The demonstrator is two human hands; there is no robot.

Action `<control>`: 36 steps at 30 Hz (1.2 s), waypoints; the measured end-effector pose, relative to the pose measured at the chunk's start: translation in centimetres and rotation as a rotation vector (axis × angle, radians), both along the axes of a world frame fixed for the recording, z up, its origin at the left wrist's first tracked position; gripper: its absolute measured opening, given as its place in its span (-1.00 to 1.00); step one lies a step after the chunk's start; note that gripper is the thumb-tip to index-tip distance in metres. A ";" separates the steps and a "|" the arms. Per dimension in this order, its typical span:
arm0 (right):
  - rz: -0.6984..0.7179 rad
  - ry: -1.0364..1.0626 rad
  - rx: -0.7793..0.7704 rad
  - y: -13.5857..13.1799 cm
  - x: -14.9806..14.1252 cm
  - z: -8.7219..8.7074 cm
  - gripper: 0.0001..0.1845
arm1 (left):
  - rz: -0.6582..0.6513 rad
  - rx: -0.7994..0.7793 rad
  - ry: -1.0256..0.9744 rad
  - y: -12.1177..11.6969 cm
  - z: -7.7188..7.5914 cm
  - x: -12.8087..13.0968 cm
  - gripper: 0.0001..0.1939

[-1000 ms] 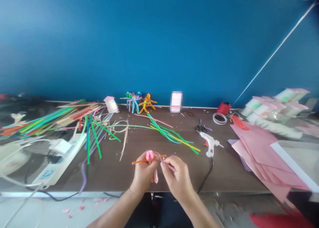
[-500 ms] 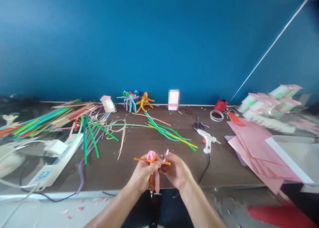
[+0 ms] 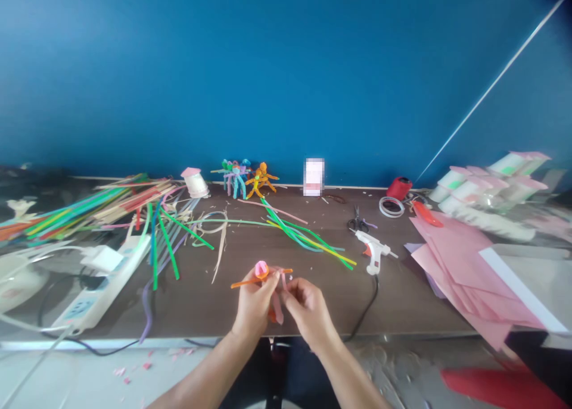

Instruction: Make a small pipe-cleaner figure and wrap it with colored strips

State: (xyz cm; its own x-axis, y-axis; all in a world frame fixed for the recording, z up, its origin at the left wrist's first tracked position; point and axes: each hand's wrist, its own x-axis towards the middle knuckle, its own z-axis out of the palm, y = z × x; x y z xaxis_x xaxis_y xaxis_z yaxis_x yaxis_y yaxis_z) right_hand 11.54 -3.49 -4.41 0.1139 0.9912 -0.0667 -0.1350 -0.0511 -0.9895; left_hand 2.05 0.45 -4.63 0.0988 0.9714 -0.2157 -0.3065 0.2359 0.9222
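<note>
Near the table's front edge, my left hand (image 3: pixel 254 299) is closed around an orange and pink pipe-cleaner figure (image 3: pixel 261 270). Its rounded pink top shows above my fingers, and orange arms stick out to both sides. A pink strand and an orange one hang below the hand. My right hand (image 3: pixel 308 311) pinches a pink pipe cleaner (image 3: pixel 283 281) beside the figure's right arm; my fingers partly hide how it is wound. Behind, several finished-looking figures in orange (image 3: pixel 263 180) and in blue and purple (image 3: pixel 235 175) stand by the wall.
Loose green and yellow pipe cleaners (image 3: pixel 308 237) lie mid-table. A white glue gun (image 3: pixel 378 251) and black scissors (image 3: pixel 356 223) are to the right, near pink sheets (image 3: pixel 465 266). On the left are a power strip (image 3: pixel 105 287) and a heap of coloured pipe cleaners (image 3: pixel 84 209).
Both hands and the figure have shifted slightly left. My right hand has turned and drawn a little away from the left, pulling at the pink pipe cleaner.
</note>
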 end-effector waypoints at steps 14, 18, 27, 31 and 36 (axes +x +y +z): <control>-0.071 -1.168 0.603 0.3 3.4 0.6 -0.76 | -0.027 -0.271 -0.181 0.4 1.1 -0.1 -0.82; -0.067 -1.250 0.623 0.5 3.5 0.6 -0.84 | -0.043 -0.288 -0.206 0.4 1.0 0.1 -0.82; -0.127 -0.943 0.492 0.6 2.7 1.1 -0.85 | -0.087 -0.008 0.037 0.0 0.5 -0.2 -0.84; -0.086 -0.702 0.234 0.9 2.7 1.6 -0.83 | -0.195 0.094 0.214 -0.1 1.1 -0.7 -0.86; 0.110 -0.361 -0.103 1.8 3.4 1.6 -0.73 | -0.324 0.215 0.300 0.3 1.7 -1.3 -0.91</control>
